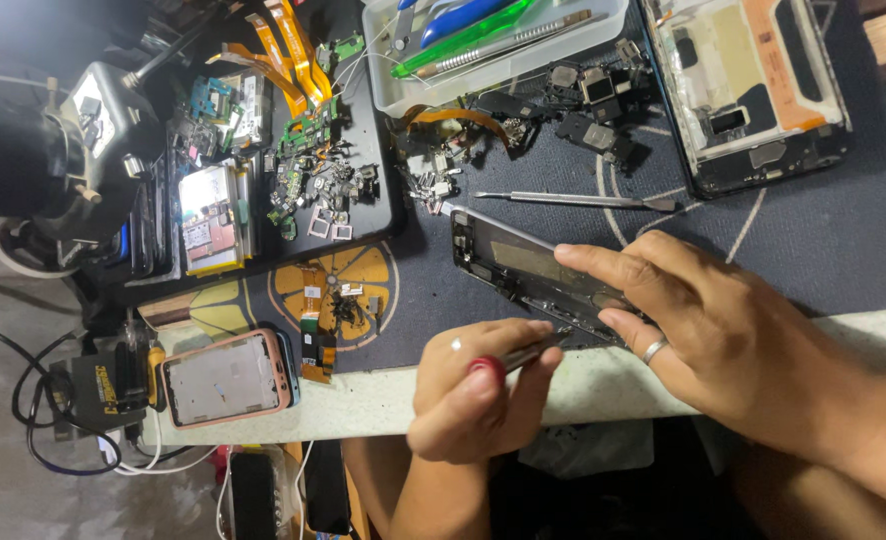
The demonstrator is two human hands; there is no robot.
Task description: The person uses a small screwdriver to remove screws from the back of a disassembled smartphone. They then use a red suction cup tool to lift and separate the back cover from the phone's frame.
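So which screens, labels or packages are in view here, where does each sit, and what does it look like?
Phone frame: dark slim rectangle, tilted under the right hand, with the left hand beside it.
Opened phone body: top right, dark rim, pale insides, orange strip.
Pink-framed phone: lower left, grey panel up.
Battery pack: left tray, silvery with yellow edge.
No packages visible.

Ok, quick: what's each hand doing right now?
Left hand: closed around a red-tipped metal tool.
Right hand: fingers gripping the dark phone frame on the mat.
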